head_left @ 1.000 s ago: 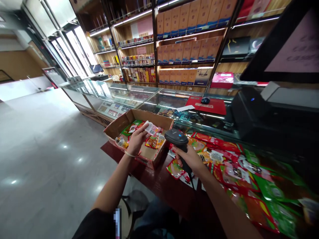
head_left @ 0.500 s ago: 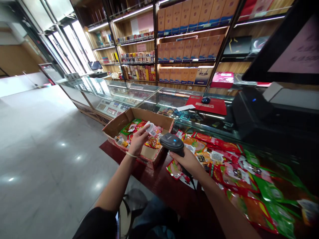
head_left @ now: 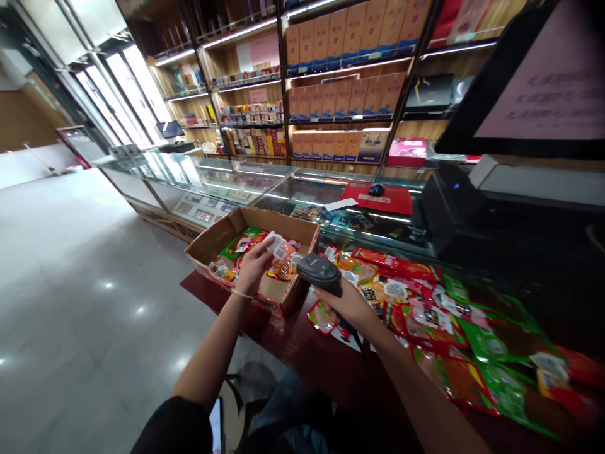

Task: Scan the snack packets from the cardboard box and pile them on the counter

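Note:
My left hand (head_left: 253, 268) pinches a small snack packet (head_left: 278, 247) and holds it up over an open cardboard box (head_left: 215, 236) that has several packets inside. My right hand (head_left: 347, 306) grips the handle of a black barcode scanner (head_left: 319, 271), whose head points left toward the packet, a short gap away. Red and green snack packets (head_left: 425, 315) lie spread over the dark wooden counter (head_left: 302, 347) to the right of the scanner.
A black register terminal with a tilted screen (head_left: 472, 202) stands at the right. Behind are glass display cases (head_left: 265, 183), a red mat with a mouse (head_left: 378, 192) and shelves of boxed goods (head_left: 345, 94). Polished floor (head_left: 70, 302) lies to the left.
The scanner head has moved left, closer to the packet held over the box. The camera has shifted a little, so everything sits further left in view.

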Demonstrator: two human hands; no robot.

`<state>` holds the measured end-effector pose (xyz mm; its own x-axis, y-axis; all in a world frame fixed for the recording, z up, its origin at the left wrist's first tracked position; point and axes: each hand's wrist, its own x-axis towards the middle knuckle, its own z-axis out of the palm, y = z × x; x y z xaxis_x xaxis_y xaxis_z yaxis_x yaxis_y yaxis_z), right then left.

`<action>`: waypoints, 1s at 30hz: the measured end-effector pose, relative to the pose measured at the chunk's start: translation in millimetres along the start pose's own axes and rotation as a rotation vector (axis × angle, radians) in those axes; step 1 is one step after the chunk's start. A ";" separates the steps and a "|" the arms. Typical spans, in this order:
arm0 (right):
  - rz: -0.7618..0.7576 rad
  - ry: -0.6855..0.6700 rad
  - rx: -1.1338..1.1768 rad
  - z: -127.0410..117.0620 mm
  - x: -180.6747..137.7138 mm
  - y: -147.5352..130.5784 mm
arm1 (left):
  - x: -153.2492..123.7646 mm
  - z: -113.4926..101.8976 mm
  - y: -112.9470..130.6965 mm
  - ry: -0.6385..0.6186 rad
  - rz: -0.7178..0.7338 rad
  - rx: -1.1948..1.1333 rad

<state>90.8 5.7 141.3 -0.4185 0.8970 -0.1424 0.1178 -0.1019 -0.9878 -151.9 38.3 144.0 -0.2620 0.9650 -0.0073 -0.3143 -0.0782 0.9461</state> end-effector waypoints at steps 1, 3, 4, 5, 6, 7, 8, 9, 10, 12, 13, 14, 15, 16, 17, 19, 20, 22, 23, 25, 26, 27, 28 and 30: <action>-0.007 0.015 -0.001 -3.4 -3.1 -0.1 | -2.5 3.5 2.3 -0.001 -0.008 0.011; -0.017 0.048 -0.005 -12.8 -11.1 0.7 | -9.9 15.2 7.0 -0.029 -0.009 0.039; -0.018 0.070 0.000 -18.8 -16.2 2.0 | -14.7 23.3 8.8 -0.054 -0.006 0.055; -0.017 0.097 0.012 -25.7 -22.0 4.3 | -20.1 32.8 9.9 -0.084 0.000 0.072; -0.012 0.129 0.027 -33.4 -28.6 7.5 | -25.6 43.4 10.0 -0.117 0.007 0.089; 0.003 0.165 0.046 -41.7 -36.0 11.6 | -31.2 54.9 8.8 -0.150 0.013 0.104; 0.020 0.207 0.067 -50.6 -44.1 16.6 | -36.6 67.0 6.4 -0.182 0.017 0.120; 0.037 0.253 0.090 -59.8 -53.1 22.2 | -41.7 79.7 2.5 -0.214 0.019 0.136; 0.053 0.301 0.113 -69.4 -62.7 28.3 | -46.2 92.7 -2.8 -0.246 0.015 0.157; 0.074 0.404 0.166 -88.7 -84.0 40.9 | -53.9 119.6 -17.6 -0.310 0.001 0.199; 0.078 0.455 0.192 -98.3 -95.3 47.1 | -57.2 133.5 -26.8 -0.343 -0.012 0.212; 0.081 0.507 0.214 -107.7 -107.0 53.0 | -60.3 147.5 -37.2 -0.378 -0.035 0.219; 0.086 0.557 0.235 -116.8 -118.7 58.7 | -63.6 161.7 -48.4 -0.415 -0.066 0.219; 0.088 0.608 0.252 -125.7 -130.4 64.2 | -67.0 175.9 -60.4 -0.456 -0.104 0.218; 0.087 0.660 0.266 -134.2 -142.1 69.5 | -70.8 190.2 -73.0 -0.500 -0.144 0.221; 0.083 0.766 0.292 -150.6 -164.8 80.1 | -79.9 218.5 -98.6 -0.595 -0.214 0.253; 0.085 0.817 0.299 -158.4 -175.7 85.4 | -85.3 232.3 -111.2 -0.641 -0.244 0.275; 0.085 0.906 0.305 -172.7 -196.3 96.0 | -97.9 259.0 -134.3 -0.727 -0.303 0.305; 0.084 0.945 0.308 -179.1 -205.9 101.0 | -104.8 271.7 -144.6 -0.764 -0.338 0.306; 0.084 1.016 0.319 -190.0 -223.3 109.8 | -119.0 295.5 -162.7 -0.825 -0.421 0.274; 0.084 1.047 0.327 -194.4 -231.1 113.4 | -125.9 306.4 -170.7 -0.850 -0.464 0.243; 0.087 1.073 0.337 -198.1 -238.0 116.4 | -132.4 316.5 -178.1 -0.870 -0.504 0.209; 0.092 1.092 0.349 -201.2 -244.3 118.9 | -138.4 325.7 -185.1 -0.888 -0.536 0.174; 0.103 1.114 0.371 -205.5 -254.4 122.7 | -147.9 341.1 -198.1 -0.918 -0.571 0.128</action>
<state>396.7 -146.6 69.2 0.6166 0.7393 -0.2707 -0.2412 -0.1499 -0.9588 260.4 -3.6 68.2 0.6910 0.6736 -0.2622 -0.0620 0.4167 0.9069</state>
